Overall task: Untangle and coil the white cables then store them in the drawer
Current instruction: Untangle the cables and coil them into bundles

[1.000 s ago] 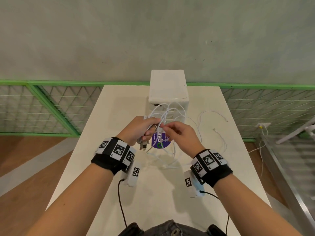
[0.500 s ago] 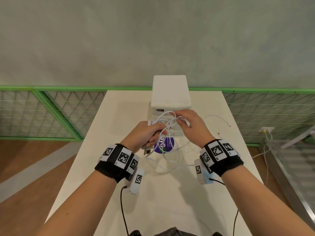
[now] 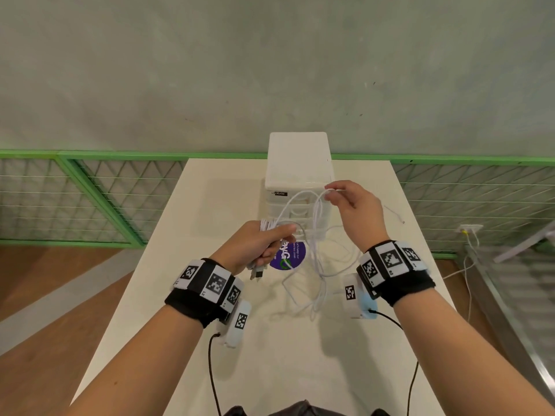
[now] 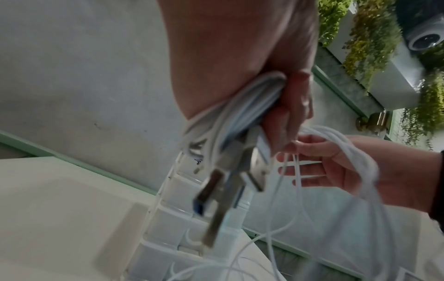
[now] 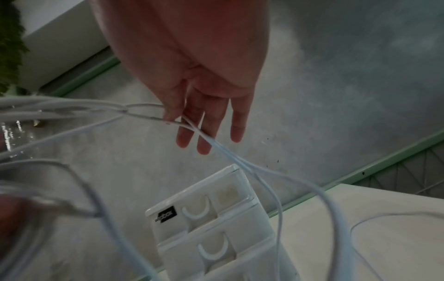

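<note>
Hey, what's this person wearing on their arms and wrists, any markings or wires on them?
Bare forearms, no sleeves. Each wrist carries a black fabric band ringed with white tiles printed with black square codes. Under each wrist hangs a small white camera unit, also code-tagged; the right one has a pale blue part. A thin black cable trails from each towards the body.

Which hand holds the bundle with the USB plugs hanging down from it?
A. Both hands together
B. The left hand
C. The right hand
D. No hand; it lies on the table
B: the left hand grips the bundle of white cables, and the USB plugs hang below its fingers, while the right hand only pinches a loose strand.
</note>
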Tool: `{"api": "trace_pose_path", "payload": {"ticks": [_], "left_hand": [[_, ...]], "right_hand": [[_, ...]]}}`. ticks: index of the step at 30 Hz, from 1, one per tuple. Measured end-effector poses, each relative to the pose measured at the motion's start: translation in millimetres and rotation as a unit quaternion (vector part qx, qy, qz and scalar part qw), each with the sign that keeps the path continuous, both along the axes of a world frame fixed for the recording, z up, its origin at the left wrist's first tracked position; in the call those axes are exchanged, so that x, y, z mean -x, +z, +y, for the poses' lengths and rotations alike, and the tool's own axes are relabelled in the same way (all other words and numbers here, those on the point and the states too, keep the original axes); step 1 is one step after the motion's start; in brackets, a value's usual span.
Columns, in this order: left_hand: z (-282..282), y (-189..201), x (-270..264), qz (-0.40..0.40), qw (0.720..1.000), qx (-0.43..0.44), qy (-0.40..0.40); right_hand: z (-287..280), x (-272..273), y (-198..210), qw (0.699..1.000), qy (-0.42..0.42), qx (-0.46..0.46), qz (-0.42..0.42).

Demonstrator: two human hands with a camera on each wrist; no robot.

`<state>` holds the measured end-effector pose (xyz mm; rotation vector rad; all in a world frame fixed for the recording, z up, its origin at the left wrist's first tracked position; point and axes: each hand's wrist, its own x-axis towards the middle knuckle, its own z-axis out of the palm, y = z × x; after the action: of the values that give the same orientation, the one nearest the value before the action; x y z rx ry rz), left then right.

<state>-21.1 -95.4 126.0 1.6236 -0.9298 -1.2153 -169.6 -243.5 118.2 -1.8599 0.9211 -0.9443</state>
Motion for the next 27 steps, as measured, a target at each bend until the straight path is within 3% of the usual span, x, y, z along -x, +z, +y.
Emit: {"api": "trace_pose_path", "payload": {"ticks": [5,19,24,27], "left_hand": [[-6,-2,10,-0.044,0.999,0.002,0.033],[7,-4,1,-0.036,0.999,0.006,0.012],[7,-9,-8,-0.012,0.997,0.010,0.071],[8,-11,-11,-0.008,0.997,0.011,0.071]], "right_hand": [[15,-6,-5,0.998,-0.004,0.024,0.059],[6,9,-7,0.999,-0.035,-0.026,0.025],[8,8,-1,0.997,0.025,-0.005,0.068],[14,2,5,0.998,0.036,0.015,0.049]]}}
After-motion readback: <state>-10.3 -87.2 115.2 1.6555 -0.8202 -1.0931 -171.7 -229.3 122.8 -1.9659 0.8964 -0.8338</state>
